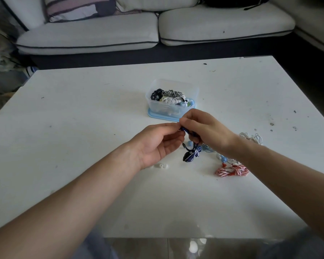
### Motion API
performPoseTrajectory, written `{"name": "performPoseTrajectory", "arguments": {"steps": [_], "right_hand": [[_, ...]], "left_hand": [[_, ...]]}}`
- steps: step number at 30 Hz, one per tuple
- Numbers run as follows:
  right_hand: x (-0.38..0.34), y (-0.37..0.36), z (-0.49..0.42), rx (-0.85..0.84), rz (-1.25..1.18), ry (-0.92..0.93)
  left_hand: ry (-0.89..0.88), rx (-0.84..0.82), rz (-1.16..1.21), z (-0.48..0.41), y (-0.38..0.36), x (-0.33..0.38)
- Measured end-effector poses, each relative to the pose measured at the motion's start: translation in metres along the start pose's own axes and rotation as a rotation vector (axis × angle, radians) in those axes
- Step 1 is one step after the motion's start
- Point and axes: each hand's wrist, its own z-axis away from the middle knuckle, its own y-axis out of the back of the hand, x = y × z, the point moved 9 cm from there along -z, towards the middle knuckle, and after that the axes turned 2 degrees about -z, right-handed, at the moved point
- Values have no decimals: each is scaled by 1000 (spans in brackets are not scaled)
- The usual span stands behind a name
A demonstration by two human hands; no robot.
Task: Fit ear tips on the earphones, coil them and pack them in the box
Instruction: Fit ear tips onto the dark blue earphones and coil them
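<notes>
— While the two hands meet just above the white surface (82,128), where are the dark blue earphones (191,155)?
— Between them. The right hand (204,129) curls its fingers round the upper cord, and the left hand (163,141) pinches the same end with thumb and fingertips. The tied bundle hangs below; I cannot tell if it touches the surface.
— And the box (157,107)?
— Just beyond the hands. It is clear plastic with rounded corners, stands on a pale blue lid (163,118), and holds coiled black, striped and white cords.
— What else lies about?
— Two small white ring-shaped ear tips (162,166) lie by the left wrist. A red-and-white striped coil (232,170) lies under the right forearm, and a thin white cord (252,138) lies beyond the right wrist.
</notes>
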Motion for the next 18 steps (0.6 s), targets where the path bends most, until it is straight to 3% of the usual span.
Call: {"name": "performPoseTrajectory", "arguments": {"steps": [6, 8, 10, 12, 15, 18], "right_hand": [[-10, 7, -1, 94, 162, 159], [-5, 12, -1, 132, 174, 117], [1, 16, 0, 145, 184, 70], [7, 18, -1, 143, 162, 21], [15, 19, -2, 135, 130, -38], [20, 17, -5, 115, 88, -68]], "left_hand": [[-31, 70, -120, 3, 10, 7], [-109, 155, -376, 4, 29, 22], [-250, 298, -861, 8, 54, 43], [-272, 377, -1291, 12, 71, 48], [-120, 295, -1453, 12, 86, 21], [-109, 320, -1486, 11, 93, 11]]}}
